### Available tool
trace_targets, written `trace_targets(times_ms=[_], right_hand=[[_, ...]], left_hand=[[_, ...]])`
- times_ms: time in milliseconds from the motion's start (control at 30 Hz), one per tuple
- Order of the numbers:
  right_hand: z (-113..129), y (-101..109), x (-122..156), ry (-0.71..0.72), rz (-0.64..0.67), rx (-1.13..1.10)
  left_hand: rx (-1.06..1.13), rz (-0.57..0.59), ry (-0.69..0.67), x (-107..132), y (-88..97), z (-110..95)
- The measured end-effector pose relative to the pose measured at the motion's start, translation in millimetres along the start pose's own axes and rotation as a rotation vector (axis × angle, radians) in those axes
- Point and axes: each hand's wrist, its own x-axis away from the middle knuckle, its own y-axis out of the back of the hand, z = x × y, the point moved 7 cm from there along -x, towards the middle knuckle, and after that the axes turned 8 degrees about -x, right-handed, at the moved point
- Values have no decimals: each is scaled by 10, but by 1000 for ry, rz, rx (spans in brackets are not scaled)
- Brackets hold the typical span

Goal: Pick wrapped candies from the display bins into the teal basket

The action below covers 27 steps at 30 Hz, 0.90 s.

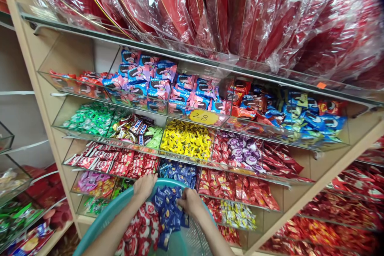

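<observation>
A teal plastic basket (pixel 172 183) is in front of me at the bottom of the view, under my forearms. Inside it lie red-and-white wrapped candies (pixel 143 226) on the left and dark blue wrapped candies (pixel 169 210) on the right. My left hand (pixel 145 186) is closed over the basket's far rim, close to the shelf front. Over the blue candies, by the right side of the rim, my right hand (pixel 191 203) has its fingers curled in; what they hold is hidden. Just behind the basket, a shelf compartment contains similar blue candies (pixel 180 171).
Tiered clear bins span the shelf, with yellow candies (pixel 187 140), green candies (pixel 90 118), purple candies (pixel 241 148) and blue-and-pink cookie packs (pixel 153 76). A yellow price tag (pixel 204 117) marks one bin. Plastic-wrapped red goods (pixel 210 8) fill the top shelf.
</observation>
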Motion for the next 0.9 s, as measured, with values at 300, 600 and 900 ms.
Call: trace_targets(times_ms=[300,600,900], right_hand=[[140,451,-383,119,-167,256],[177,184,-834,86,-105,414],[189,236,-791,115,-142,465]], left_hand=[[4,-13,44,-16,-34,20],[16,-33,40,-21,-40,33],[23,-11,34,5,-8,19]])
